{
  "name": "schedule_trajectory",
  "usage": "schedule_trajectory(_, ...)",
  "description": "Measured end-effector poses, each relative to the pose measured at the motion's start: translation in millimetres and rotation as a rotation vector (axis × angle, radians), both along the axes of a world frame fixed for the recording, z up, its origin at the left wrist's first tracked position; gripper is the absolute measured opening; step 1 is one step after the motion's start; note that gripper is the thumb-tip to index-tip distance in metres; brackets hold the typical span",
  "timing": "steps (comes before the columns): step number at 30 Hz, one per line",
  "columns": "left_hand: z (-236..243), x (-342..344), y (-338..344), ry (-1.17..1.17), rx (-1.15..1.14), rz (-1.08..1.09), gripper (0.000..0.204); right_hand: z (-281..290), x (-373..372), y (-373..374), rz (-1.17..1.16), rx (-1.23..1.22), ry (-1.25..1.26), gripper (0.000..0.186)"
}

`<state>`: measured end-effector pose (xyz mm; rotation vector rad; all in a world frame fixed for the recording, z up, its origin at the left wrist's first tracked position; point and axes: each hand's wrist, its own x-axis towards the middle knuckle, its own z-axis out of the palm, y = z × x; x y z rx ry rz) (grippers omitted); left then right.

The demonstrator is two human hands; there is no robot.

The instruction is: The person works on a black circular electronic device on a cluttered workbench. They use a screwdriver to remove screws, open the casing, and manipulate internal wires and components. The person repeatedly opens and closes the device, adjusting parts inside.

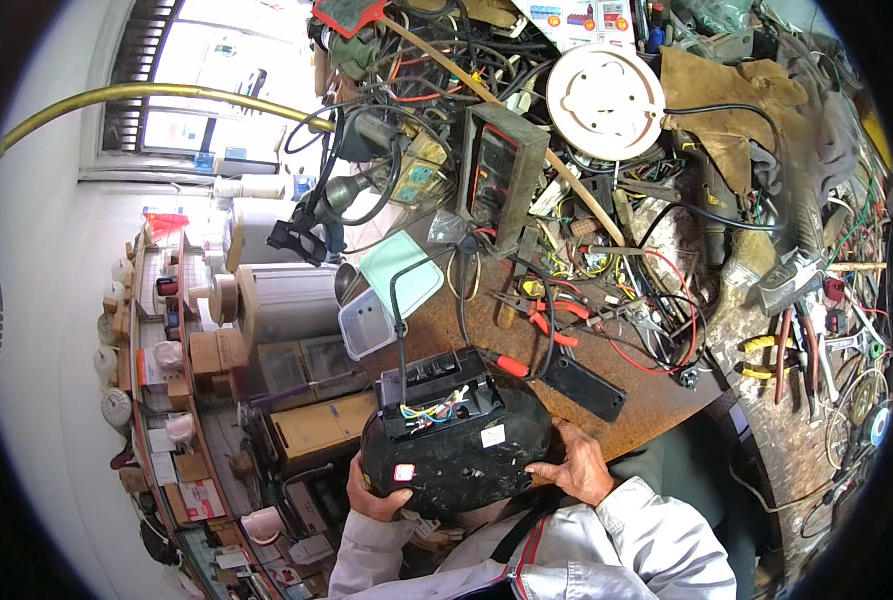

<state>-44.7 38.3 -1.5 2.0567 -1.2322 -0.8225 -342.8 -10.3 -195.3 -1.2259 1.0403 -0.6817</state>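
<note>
The left hand (371,495) curls its fingers around one end of a black box (456,440). The right hand (576,468) grips the other end. The box (back open, wires (434,408) showing) sits between them, by the rusty table (486,320).

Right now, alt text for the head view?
Both hands, left hand and right hand, hold a black oval appliance with its coloured wiring exposed, at the edge of a rusty workbench cluttered with cables, red-handled pliers and a white round disc.
</note>
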Motion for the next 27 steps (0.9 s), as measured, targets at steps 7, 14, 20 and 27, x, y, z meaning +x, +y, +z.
schedule_trajectory(7,-4.2,2.6,0.8,0.045,0.007,0.039,0.1,1.6,0.8,-4.9,0.02,0.019,-0.006,0.088)
schedule_trajectory(14,-24.9,24.3,15.9,0.157,-0.021,0.099,0.088,6.0,9.4,-9.0,0.032,-0.021,0.025,0.086)
schedule_trajectory(20,-50.9,52.6,28.1,0.157,-0.01,0.169,0.075,15.7,20.9,-15.3,0.029,-0.035,0.076,0.081)
schedule_trajectory(27,-86.7,73.2,44.8,0.44,0.015,0.292,0.07,20.9,35.1,-16.7,0.026,-0.129,0.185,0.082)
